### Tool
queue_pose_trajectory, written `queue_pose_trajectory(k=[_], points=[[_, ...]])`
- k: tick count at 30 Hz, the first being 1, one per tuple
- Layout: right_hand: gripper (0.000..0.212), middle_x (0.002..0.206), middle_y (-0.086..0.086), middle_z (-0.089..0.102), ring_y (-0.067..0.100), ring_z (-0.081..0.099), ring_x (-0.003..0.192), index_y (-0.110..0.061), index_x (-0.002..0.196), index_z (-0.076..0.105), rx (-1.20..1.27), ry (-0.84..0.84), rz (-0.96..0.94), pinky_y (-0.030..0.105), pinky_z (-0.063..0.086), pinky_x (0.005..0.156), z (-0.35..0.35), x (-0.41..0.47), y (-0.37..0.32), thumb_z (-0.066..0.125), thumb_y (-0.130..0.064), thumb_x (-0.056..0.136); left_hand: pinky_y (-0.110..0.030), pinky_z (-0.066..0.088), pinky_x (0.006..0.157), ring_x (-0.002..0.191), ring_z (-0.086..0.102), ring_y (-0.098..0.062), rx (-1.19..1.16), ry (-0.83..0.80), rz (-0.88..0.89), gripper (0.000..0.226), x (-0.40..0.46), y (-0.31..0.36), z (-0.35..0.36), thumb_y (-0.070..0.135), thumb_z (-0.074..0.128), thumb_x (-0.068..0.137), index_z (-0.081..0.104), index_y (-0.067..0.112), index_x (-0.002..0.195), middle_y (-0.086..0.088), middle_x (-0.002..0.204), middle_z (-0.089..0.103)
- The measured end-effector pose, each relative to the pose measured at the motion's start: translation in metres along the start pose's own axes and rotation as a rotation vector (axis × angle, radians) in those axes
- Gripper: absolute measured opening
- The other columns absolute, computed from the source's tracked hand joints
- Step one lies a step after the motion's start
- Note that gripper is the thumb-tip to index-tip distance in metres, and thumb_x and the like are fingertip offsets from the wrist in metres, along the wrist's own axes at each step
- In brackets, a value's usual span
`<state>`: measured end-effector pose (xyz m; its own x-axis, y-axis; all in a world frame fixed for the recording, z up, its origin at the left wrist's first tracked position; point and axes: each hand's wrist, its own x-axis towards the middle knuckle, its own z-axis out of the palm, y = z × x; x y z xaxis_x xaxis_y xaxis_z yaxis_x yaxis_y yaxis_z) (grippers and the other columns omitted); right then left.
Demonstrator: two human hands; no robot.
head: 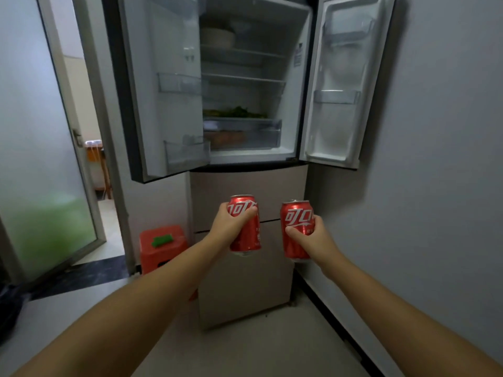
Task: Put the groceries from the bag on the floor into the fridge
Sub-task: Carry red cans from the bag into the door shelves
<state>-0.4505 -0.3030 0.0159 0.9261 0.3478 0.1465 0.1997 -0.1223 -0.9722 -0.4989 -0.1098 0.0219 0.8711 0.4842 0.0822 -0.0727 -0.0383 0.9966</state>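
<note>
I hold two red soda cans upright in front of the fridge's lower drawers. My left hand (228,225) grips the left can (246,235) and my right hand (317,239) grips the right can (295,229). The fridge (253,159) stands ahead with both upper doors swung open. Its glass shelves (242,78) are mostly bare. A bowl (217,36) sits on the top shelf, and green vegetables (236,112) lie above the clear crisper drawer (242,131). A dark bag (9,308) shows at the far left edge on the floor.
The left fridge door (163,104) and right fridge door (343,85) carry door bins. A red stool (163,248) with a green item on it stands left of the fridge. A frosted glass door (40,159) hangs open at left. A grey wall (449,159) runs along the right.
</note>
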Motion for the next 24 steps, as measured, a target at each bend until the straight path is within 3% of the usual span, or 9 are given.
queue_pose_trajectory(k=[4, 8, 11, 16, 20, 22, 24], points=[[0.063, 0.119, 0.004, 0.055, 0.017, 0.057, 0.101, -0.014, 0.133, 0.037, 0.007, -0.021, -0.086, 0.035, 0.050, 0.086, 0.001, 0.089, -0.008, 0.072, -0.022, 0.082, -0.035, 0.050, 0.078, 0.096, 0.060, -0.018, 0.060, -0.006, 0.092, 0.062, 0.084, 0.014, 0.011, 0.035, 0.073, 0.079, 0.039, 0.019, 0.129, -0.003, 0.114, 0.056], [0.058, 0.111, -0.002, 0.056, 0.005, 0.057, 0.092, -0.018, 0.129, 0.038, -0.022, -0.074, -0.125, 0.019, 0.048, 0.068, -0.009, 0.172, -0.020, 0.072, -0.022, 0.082, -0.038, 0.052, 0.082, 0.099, 0.060, -0.019, 0.066, -0.001, 0.137, 0.061, 0.175, 0.038, 0.031, 0.034, 0.074, 0.079, 0.040, 0.018, 0.127, -0.004, 0.114, 0.057], [0.054, 0.109, -0.003, 0.056, 0.005, 0.057, 0.091, -0.018, 0.128, 0.040, -0.021, -0.064, -0.147, 0.018, 0.047, 0.066, -0.021, 0.226, -0.029, 0.071, -0.021, 0.083, -0.041, 0.051, 0.087, 0.102, 0.059, -0.021, 0.048, 0.009, 0.153, 0.062, 0.228, 0.055, 0.050, 0.035, 0.073, 0.079, 0.039, 0.019, 0.128, -0.004, 0.116, 0.056], [0.061, 0.113, -0.005, 0.052, 0.012, 0.054, 0.098, -0.022, 0.132, 0.035, -0.011, -0.105, -0.214, 0.024, 0.050, 0.070, -0.017, 0.315, -0.043, 0.071, -0.023, 0.083, -0.043, 0.049, 0.092, 0.108, 0.056, -0.021, 0.085, 0.041, 0.197, 0.067, 0.290, 0.065, 0.060, 0.037, 0.072, 0.080, 0.035, 0.022, 0.134, -0.001, 0.120, 0.054], [0.064, 0.119, 0.000, 0.053, 0.020, 0.055, 0.109, -0.019, 0.133, 0.035, 0.009, -0.201, -0.270, 0.046, 0.051, 0.093, 0.018, 0.389, -0.047, 0.072, -0.029, 0.081, -0.028, 0.050, 0.073, 0.092, 0.058, -0.011, 0.064, 0.174, 0.258, 0.055, 0.325, 0.073, 0.038, 0.033, 0.069, 0.083, 0.037, 0.023, 0.127, 0.006, 0.107, 0.054], [0.067, 0.120, 0.001, 0.052, 0.020, 0.055, 0.109, -0.018, 0.136, 0.034, 0.050, -0.270, -0.298, 0.044, 0.049, 0.095, 0.043, 0.422, -0.052, 0.071, -0.030, 0.081, -0.026, 0.051, 0.068, 0.088, 0.060, -0.009, 0.047, 0.270, 0.294, 0.047, 0.340, 0.085, 0.022, 0.031, 0.070, 0.083, 0.041, 0.024, 0.119, 0.006, 0.103, 0.057], [0.064, 0.117, -0.002, 0.053, 0.016, 0.056, 0.105, -0.019, 0.134, 0.034, 0.102, -0.380, -0.319, 0.037, 0.050, 0.090, 0.069, 0.449, -0.060, 0.071, -0.029, 0.082, -0.030, 0.054, 0.072, 0.091, 0.063, -0.014, 0.020, 0.373, 0.329, 0.045, 0.352, 0.098, 0.004, 0.029, 0.072, 0.081, 0.045, 0.020, 0.117, 0.000, 0.104, 0.061]])
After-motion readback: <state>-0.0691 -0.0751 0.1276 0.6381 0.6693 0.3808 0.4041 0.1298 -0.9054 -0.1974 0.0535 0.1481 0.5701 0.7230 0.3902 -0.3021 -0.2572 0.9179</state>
